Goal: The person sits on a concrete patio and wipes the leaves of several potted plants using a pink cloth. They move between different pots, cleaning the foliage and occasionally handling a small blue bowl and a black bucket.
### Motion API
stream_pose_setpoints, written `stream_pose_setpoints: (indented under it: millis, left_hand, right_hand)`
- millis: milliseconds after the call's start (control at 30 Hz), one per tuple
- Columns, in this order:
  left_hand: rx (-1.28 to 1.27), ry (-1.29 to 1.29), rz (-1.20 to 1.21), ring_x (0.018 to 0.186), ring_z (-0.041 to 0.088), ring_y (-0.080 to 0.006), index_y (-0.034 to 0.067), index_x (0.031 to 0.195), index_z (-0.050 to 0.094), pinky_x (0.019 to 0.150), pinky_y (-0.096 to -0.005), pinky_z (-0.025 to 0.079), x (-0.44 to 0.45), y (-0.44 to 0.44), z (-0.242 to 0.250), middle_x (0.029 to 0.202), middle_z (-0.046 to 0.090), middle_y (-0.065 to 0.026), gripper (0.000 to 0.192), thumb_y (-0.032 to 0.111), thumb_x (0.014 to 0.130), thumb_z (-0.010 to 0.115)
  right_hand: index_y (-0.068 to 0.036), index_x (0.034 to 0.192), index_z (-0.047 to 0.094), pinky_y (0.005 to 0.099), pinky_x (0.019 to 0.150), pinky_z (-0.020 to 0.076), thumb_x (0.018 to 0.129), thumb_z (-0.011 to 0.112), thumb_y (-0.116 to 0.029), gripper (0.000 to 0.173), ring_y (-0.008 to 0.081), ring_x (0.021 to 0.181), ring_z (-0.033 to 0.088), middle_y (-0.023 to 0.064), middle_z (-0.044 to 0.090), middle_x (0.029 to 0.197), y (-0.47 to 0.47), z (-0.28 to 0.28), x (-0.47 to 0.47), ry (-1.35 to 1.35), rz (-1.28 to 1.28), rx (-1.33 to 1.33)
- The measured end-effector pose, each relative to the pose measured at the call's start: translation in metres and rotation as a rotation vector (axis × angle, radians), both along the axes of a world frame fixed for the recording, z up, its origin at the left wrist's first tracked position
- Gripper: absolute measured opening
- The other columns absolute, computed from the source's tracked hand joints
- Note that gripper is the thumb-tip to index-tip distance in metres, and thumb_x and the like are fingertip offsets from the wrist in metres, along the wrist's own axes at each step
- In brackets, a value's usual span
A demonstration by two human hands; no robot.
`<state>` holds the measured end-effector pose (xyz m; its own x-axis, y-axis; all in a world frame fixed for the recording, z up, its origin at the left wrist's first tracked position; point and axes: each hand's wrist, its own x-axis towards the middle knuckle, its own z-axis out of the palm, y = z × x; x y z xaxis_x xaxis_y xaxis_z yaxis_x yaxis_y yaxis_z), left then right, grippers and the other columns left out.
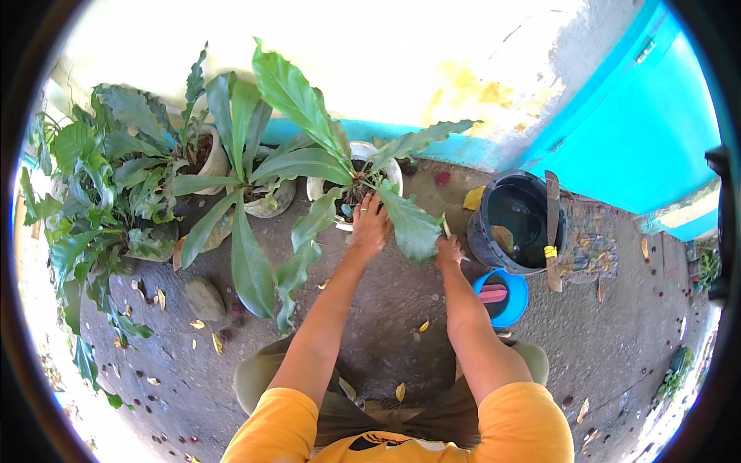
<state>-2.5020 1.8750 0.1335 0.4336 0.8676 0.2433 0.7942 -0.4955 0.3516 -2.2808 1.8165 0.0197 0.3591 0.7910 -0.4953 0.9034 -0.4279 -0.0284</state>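
Note:
My left hand [370,223] reaches to the near rim of a white pot [395,173], its fingers spread at the soil beneath a long-leaved green plant [307,168]. A ring shows on one finger. To the right, my right hand [449,252] is closed around a thin, pale object [445,227] that sticks up past the fingers; what it is cannot be told. A broad leaf of the plant hangs between my two hands. Just right of that hand stand a black bucket of water [478,231] and a small blue pail [521,307] with a pink object [492,293] inside.
A machete [552,220] with a yellow band lies across the bucket's right rim, beside a patterned mat [590,240]. More potted plants [269,202] crowd the left along the wall. A rounded stone [204,299] and fallen leaves lie on the concrete. A turquoise door [637,127] is at upper right.

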Motion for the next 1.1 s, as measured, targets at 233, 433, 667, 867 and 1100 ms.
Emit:
stream_pose_setpoints:
  millis: [233, 433, 667, 867, 1100]
  left_hand:
    - [0.004, -0.055, 0.141, 0.127, 0.028, -0.0371, 0.01, 0.121, 0.047, 0.1, -0.0553, 0.026, -0.008, -0.017, 0.013, 0.135, 0.033, -0.0167, 0.044, 0.02, 0.08, 0.059]
    - [0.012, -0.047, 0.194, 0.129, 0.026, -0.0348, 0.008, 0.122, 0.046, 0.103, -0.0546, 0.022, -0.03, -0.041, 0.013, 0.137, 0.029, -0.016, 0.045, 0.016, 0.079, 0.059]
    - [-0.014, -0.14, 0.222, 0.12, 0.036, -0.0352, 0.008, 0.107, 0.054, 0.097, -0.0524, 0.031, -0.037, -0.03, 0.013, 0.129, 0.037, -0.0158, 0.03, 0.015, 0.079, 0.058]
    - [-0.369, -0.292, 0.214, 0.091, 0.057, -0.034, 0.006, 0.092, 0.061, 0.079, -0.044, 0.045, -0.036, -0.018, 0.036, 0.102, 0.058, -0.0165, 0.017, 0.013, 0.076, 0.059]
    - [-0.796, -0.018, 0.091, 0.106, 0.056, -0.0279, 0.015, 0.11, 0.062, 0.088, -0.0374, 0.045, -0.047, -0.016, 0.054, 0.108, 0.062, -0.0134, 0.041, 0.029, 0.072, 0.07]
  right_hand:
    - [-0.021, 0.113, 0.053, 0.0513, 0.092, 0.038, 0.067, 0.076, -0.023, 0.051, 0.0326, 0.118, 0.042, 0.0132, 0.038, 0.122, -0.033, 0.015, -0.017, -0.045, 0.024, 0.045]
    - [-0.02, 0.107, 0.049, 0.0507, 0.088, 0.0379, 0.073, 0.069, -0.028, 0.04, 0.034, 0.113, 0.044, 0.0154, 0.041, 0.116, -0.077, 0.018, -0.049, -0.032, 0.008, 0.108]
    - [-0.02, 0.107, 0.05, 0.0486, 0.087, 0.0392, 0.076, 0.063, -0.022, 0.034, 0.0354, 0.104, 0.049, 0.016, 0.047, 0.109, -0.095, 0.024, -0.074, 0.0, -0.032, 0.093]
    - [-0.007, 0.093, 0.052, 0.0437, 0.076, 0.0466, 0.072, 0.061, -0.013, 0.024, 0.0289, 0.087, 0.056, 0.0092, 0.057, 0.086, -0.066, 0.046, -0.091, 0.747, -0.48, 0.495]
    - [0.0, 0.097, 0.045, 0.0442, 0.076, 0.0496, 0.078, 0.053, -0.016, 0.025, 0.0313, 0.083, 0.055, 0.0119, 0.052, 0.089, -0.005, 0.113, -0.117, 1.853, -1.063, 0.654]
